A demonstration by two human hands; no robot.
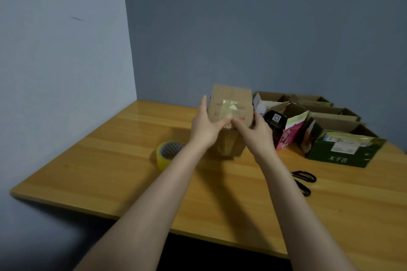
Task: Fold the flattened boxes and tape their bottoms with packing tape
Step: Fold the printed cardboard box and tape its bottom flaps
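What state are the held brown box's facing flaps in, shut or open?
Shut: on the brown box flaps lie flat under a glossy tape strip; left hand and right hand hold it.

Matt brown cardboard box (229,103) with glossy tape patch, glossy yellow tape roll (167,154), smooth varnished wooden table (110,160)
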